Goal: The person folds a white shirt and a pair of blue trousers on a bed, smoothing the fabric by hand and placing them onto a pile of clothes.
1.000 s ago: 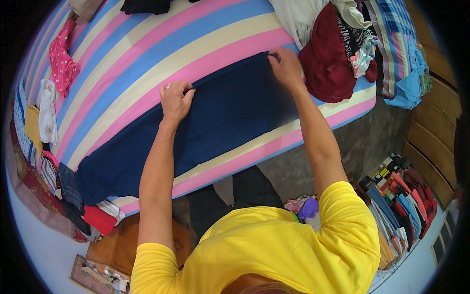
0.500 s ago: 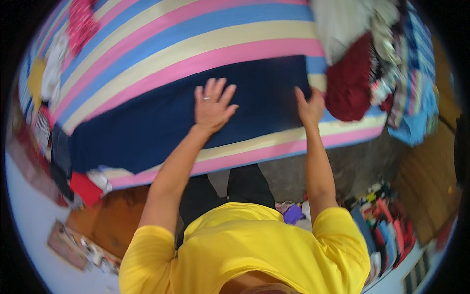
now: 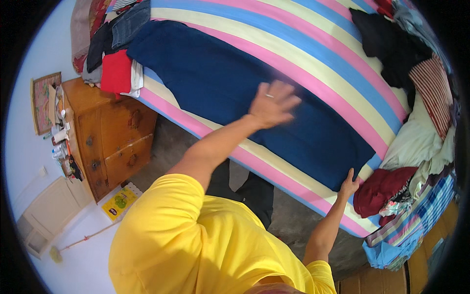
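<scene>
A pair of navy trousers (image 3: 210, 83), folded lengthwise, lies flat along the near side of the striped bed (image 3: 313, 49). My left hand (image 3: 275, 104), a ring on one finger, is over the middle of the trousers with its fingers spread; motion blurs them slightly. At the right-hand end of the cloth, my right hand (image 3: 348, 186) grips the hem's edge, thumb on top and the other fingers partly hidden. Just right of that hand sits a bunched maroon garment (image 3: 379, 191).
Folded jeans (image 3: 131, 27) and a red cloth (image 3: 116, 72) are piled at the bed's left end. Black clothing (image 3: 384, 44), a striped garment (image 3: 433, 90) and pale cloth (image 3: 416, 139) lie at the right. A wooden drawer cabinet (image 3: 117, 132) stands left of me.
My view has turned, showing more of the cabinet side. My left hand is lifted or sliding, farther right along the trousers. My right hand has closed at the hem end.
</scene>
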`<state>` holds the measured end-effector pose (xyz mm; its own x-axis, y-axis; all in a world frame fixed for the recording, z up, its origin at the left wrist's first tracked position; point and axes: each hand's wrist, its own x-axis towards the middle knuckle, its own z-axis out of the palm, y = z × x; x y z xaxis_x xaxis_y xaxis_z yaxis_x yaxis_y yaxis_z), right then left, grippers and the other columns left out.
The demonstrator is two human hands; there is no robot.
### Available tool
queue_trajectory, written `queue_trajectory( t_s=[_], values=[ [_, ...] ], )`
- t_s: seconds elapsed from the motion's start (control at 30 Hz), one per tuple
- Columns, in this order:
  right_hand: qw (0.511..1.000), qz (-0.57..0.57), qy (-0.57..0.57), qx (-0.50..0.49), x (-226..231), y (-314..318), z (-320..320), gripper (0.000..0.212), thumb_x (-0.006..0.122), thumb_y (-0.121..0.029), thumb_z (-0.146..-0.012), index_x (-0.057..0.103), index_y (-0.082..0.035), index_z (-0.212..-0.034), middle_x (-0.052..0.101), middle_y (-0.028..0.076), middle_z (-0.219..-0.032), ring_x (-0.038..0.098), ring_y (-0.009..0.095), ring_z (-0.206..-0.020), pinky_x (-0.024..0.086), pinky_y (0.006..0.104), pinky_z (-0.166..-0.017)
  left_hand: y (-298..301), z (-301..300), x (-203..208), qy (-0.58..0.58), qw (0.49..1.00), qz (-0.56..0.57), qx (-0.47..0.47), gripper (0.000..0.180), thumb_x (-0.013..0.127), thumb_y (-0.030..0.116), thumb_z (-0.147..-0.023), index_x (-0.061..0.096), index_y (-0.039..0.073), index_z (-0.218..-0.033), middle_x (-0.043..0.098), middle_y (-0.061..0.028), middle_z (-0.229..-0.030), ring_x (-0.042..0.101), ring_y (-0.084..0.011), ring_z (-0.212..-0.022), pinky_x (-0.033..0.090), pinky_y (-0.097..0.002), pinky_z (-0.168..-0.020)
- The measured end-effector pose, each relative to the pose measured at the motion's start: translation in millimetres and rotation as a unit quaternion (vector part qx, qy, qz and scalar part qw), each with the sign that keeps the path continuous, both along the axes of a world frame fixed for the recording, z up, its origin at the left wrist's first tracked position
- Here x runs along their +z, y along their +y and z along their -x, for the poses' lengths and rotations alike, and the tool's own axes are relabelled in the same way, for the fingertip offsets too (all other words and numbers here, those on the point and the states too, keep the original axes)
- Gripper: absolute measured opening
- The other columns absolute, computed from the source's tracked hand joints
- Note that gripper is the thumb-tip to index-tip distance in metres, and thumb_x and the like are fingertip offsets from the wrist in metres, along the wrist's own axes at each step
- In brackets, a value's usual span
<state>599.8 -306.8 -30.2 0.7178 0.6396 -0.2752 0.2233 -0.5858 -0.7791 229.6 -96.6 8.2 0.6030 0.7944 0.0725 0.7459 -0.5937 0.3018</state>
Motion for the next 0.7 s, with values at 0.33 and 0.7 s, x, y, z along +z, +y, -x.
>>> queue_trajectory(
  t_s=[0.33, 0.7],
  values=[
    [0.997, 0.031, 0.052, -0.055, 6.6, 6.4, 7.4, 0.043, 0.065, -0.034, -0.084, 0.062, 0.005, -0.103, 0.065, 0.011, -0.097, 0.059, 0.019, -0.085, 0.046, 0.0305, -0.077, -17.6, 253.1, -13.8, 0.101, 0.853, -0.008, 0.512, 0.071, 0.061, 0.044, -0.081, 0.032, 0.014, -0.139, 0.032, -0.0151, -0.141, 0.03, -0.036, -0.129, 0.026, -0.052, -0.103],
    [0.863, -0.04, -0.384, 0.326, 69.6, 138.5, 229.3, 0.038, 0.069, -0.012, -0.071, 0.057, -0.002, -0.106, 0.055, 0.022, -0.11, 0.054, 0.039, -0.101, 0.044, 0.0453, -0.086, -15.9, 305.1, -24.4, -0.56, 0.396, 0.422, 0.593, 0.039, 0.07, 0.012, -0.076, 0.057, -0.003, -0.11, 0.062, -0.0149, -0.105, 0.059, -0.0265, -0.097, 0.047, -0.04, -0.089]
  ],
)
